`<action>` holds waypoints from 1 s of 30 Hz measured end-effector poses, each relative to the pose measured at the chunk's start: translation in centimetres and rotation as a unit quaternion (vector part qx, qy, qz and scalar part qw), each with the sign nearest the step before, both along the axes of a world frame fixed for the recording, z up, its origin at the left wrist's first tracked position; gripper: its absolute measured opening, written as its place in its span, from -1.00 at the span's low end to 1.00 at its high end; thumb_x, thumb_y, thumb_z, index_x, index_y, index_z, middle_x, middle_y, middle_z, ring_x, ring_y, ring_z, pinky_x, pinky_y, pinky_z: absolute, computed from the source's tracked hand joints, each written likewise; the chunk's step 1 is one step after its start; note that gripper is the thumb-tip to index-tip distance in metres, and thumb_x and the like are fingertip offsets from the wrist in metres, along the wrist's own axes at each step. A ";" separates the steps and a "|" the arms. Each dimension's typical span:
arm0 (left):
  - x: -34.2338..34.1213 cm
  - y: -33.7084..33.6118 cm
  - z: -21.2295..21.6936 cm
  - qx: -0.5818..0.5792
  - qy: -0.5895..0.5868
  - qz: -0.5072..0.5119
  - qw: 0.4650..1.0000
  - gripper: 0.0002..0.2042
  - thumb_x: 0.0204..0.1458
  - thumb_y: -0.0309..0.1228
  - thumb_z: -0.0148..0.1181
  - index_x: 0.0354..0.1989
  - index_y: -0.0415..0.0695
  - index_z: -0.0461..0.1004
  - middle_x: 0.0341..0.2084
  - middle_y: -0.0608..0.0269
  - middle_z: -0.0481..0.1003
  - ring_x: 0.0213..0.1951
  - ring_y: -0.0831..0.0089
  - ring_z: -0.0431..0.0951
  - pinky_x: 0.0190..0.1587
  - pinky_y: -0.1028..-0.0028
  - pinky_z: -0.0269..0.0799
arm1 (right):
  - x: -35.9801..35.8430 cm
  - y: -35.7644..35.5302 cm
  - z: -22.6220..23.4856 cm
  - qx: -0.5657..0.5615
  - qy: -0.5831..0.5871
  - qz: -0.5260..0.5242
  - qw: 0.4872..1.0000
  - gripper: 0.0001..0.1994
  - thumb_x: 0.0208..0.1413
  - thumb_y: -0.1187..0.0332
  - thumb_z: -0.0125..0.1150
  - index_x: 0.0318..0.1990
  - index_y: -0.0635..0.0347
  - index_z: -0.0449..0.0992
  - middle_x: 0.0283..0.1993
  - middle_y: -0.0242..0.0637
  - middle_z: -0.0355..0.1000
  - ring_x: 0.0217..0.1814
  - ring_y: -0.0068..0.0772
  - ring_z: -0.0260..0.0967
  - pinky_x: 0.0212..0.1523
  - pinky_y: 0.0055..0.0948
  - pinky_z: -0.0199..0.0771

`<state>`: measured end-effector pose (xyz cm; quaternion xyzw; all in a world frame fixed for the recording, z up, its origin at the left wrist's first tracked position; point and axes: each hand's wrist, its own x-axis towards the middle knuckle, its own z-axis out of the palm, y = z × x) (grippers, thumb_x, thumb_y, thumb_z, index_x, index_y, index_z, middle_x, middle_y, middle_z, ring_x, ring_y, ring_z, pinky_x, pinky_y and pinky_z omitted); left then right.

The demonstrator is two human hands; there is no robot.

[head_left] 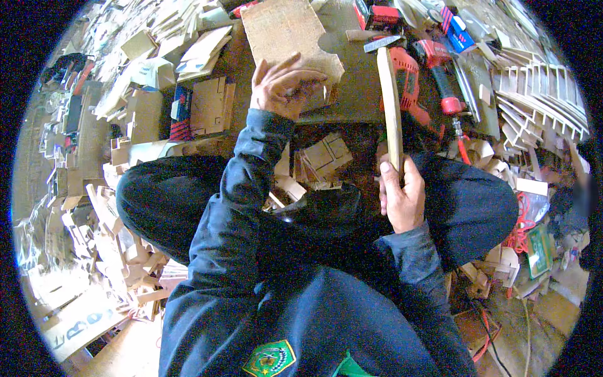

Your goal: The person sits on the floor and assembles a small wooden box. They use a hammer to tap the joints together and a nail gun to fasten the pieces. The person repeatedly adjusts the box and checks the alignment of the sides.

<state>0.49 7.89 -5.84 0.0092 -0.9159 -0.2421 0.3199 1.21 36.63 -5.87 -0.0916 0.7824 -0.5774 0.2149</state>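
Note:
My right hand (403, 195) is wrapped round the lower end of a hammer's pale wooden handle. The hammer (389, 103) stands nearly upright in the view, its small metal head at the far end. My left hand (282, 87) is over the near edge of a flat wooden board (282, 31) with a curved notch in its right side. The fingers of that hand are apart and partly bent, and I see nothing gripped in them. The board lies on a brown work surface (359, 94) in front of my crossed legs.
A red power tool (407, 81) lies just right of the hammer, with a red and black air tool (443, 78) beyond it. Stacked wooden slats (540, 94) fill the far right. Small boxes (182, 113) and wood offcuts (135, 264) crowd the left. Cut wood pieces (326, 154) lie between my legs.

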 end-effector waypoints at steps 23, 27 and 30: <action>0.2 0.6 -1.1 0.124 0.025 0.045 0.991 -0.91 -0.03 -0.27 0.35 -0.36 0.12 0.58 -0.35 0.42 0.65 -0.24 0.49 0.61 0.22 0.29 0.04 | 0.0 -0.4 -0.1 -0.011 -0.015 0.035 0.999 -0.83 0.31 0.24 0.05 -0.12 0.12 0.38 -0.58 -0.55 0.20 -0.72 -0.78 0.07 -0.78 -0.68 0.10; 0.3 0.8 -0.9 0.112 0.019 0.059 0.992 -0.91 -0.03 -0.27 0.34 -0.37 0.12 0.57 -0.36 0.41 0.65 -0.25 0.48 0.61 0.17 0.30 0.09 | -0.1 -0.3 -0.1 -0.007 -0.008 0.030 0.999 -0.83 0.31 0.24 0.05 -0.12 0.12 0.38 -0.57 -0.56 0.20 -0.72 -0.78 0.07 -0.78 -0.68 0.10; 0.4 0.8 -0.7 0.136 0.000 0.064 0.989 -0.91 -0.03 -0.27 0.34 -0.36 0.10 0.57 -0.36 0.41 0.64 -0.26 0.46 0.61 0.15 0.32 0.12 | -0.1 -0.2 0.1 -0.011 -0.014 0.028 0.999 -0.83 0.31 0.24 0.05 -0.12 0.11 0.38 -0.57 -0.56 0.20 -0.72 -0.79 0.07 -0.78 -0.68 0.10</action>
